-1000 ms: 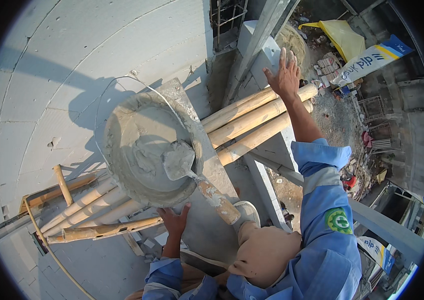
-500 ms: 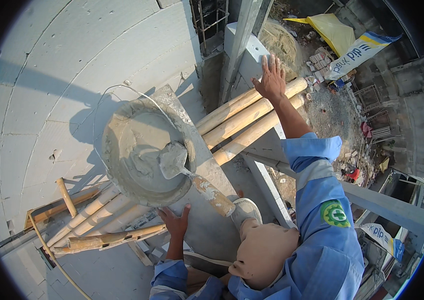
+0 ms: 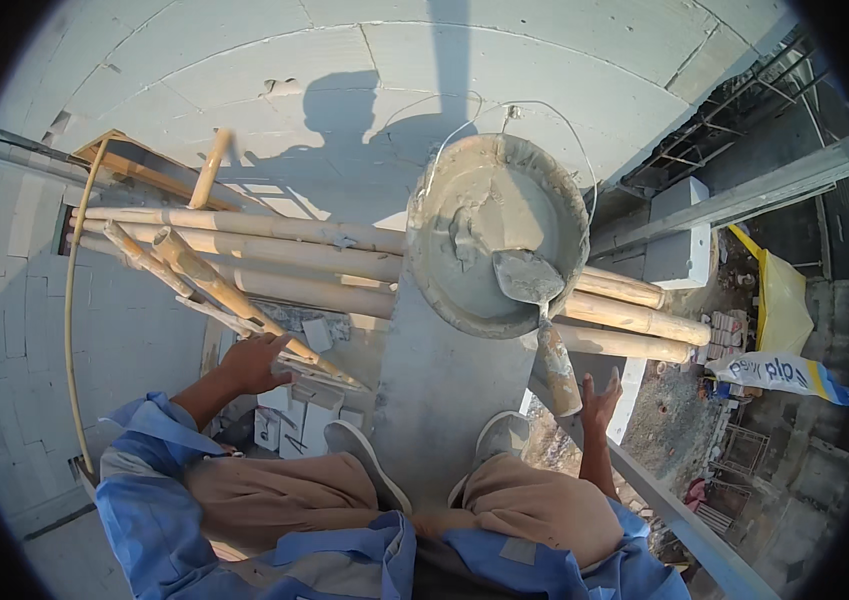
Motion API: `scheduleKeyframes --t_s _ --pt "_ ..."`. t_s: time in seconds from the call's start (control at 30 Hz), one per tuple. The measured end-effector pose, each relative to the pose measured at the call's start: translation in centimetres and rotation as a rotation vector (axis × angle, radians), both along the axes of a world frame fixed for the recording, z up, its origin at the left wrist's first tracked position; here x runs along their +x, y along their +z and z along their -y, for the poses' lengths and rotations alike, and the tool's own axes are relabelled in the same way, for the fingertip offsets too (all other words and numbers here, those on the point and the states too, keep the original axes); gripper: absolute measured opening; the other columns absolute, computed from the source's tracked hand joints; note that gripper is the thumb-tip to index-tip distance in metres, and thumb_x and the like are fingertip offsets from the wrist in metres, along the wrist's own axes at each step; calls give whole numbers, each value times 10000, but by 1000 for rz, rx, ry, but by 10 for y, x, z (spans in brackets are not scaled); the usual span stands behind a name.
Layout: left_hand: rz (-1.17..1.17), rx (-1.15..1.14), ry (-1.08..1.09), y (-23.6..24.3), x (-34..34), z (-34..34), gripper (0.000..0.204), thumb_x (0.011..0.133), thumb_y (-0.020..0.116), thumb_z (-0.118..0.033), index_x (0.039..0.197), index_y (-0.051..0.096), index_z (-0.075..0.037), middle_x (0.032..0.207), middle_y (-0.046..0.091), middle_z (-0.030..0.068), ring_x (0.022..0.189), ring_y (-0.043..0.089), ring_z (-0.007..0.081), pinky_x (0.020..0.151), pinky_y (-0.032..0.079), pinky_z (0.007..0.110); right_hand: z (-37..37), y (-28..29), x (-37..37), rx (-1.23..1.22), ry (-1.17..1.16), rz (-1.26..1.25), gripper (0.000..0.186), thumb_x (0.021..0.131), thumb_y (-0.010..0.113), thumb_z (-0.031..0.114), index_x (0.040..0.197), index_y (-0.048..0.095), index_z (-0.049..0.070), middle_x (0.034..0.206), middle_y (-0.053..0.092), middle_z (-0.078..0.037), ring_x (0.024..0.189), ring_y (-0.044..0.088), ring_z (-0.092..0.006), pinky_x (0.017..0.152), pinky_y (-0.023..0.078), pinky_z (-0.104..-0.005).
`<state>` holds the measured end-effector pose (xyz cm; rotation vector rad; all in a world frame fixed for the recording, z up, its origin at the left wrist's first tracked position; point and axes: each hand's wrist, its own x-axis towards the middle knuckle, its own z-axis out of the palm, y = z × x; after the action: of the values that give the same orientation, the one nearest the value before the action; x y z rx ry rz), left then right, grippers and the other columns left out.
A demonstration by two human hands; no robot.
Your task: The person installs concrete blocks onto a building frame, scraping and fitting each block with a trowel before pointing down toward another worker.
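Observation:
A round bucket [image 3: 422,262] of wet grey mortar [image 3: 479,225] stands on a plank [image 3: 414,365] in front of me, its wire handle tipped to the far side. In the mortar rests a trowel [image 3: 527,277], blade at the near right, its worn wooden handle sticking out over the rim toward me. My right hand [image 3: 599,402] is just right of that handle, fingers apart, seemingly not touching it. At the left, my left hand [image 3: 254,365] is stretched out beside a tied bamboo piece [image 3: 234,300], holding nothing; whether it touches the bamboo I cannot tell.
Bamboo poles [image 3: 294,245] run crosswise under the plank. A pale block wall [image 3: 504,60] rises beyond. A metal beam [image 3: 674,520] slants at the right, with a drop to rubble [image 3: 659,420] and tarps [image 3: 782,300] below. My feet straddle the plank; blocks [image 3: 309,420] lie lower left.
My view has turned to face the wall. The right hand has come back from over the bamboo ends to beside the trowel handle. The left hand has moved from the bucket's base toward the left.

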<state>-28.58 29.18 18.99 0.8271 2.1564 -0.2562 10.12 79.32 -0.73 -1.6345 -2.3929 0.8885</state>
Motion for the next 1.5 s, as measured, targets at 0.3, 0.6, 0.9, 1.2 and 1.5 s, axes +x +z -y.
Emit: scheduleKeyframes --t_s 0.3,0.6,0.9,1.2,1.5 --pt "-180 310 704 -54 86 126 837 890 696 -544 1516 402 -72 1392 577 234 1242 576 432 1029 472 491 15 -1 29 -90 421 165 725 893 735 338 1414 467 -91 1333 559 -324 1262 543 -446 1056 426 -512" --pt "63 262 1411 -212 287 201 1007 847 709 -622 1514 346 40 1328 605 311 1226 591 466 1037 470 484 -51 17 19 -281 969 381 708 901 737 439 1273 569 -139 923 735 -246 879 728 -317 771 548 -392" --pt "41 94 1532 -231 311 227 980 852 700 -600 1496 374 63 1325 611 303 1229 599 435 1023 478 490 -40 73 -27 -178 1027 439 696 889 765 426 1274 566 -118 872 736 -244 800 717 -252 727 555 -365" --pt "-25 323 1513 -255 221 194 1038 836 706 -613 1550 299 21 1268 640 310 1200 610 457 1001 492 492 2 96 -40 -379 874 459 613 908 760 295 1308 549 -118 936 735 -196 845 698 -184 734 548 -314" --pt "-19 400 1558 -261 222 180 1120 827 720 -608 1581 188 26 1270 639 309 1190 625 446 999 495 468 -11 76 -25 -560 677 455 584 919 756 209 1339 517 -121 987 712 -178 863 682 -167 761 547 -277"
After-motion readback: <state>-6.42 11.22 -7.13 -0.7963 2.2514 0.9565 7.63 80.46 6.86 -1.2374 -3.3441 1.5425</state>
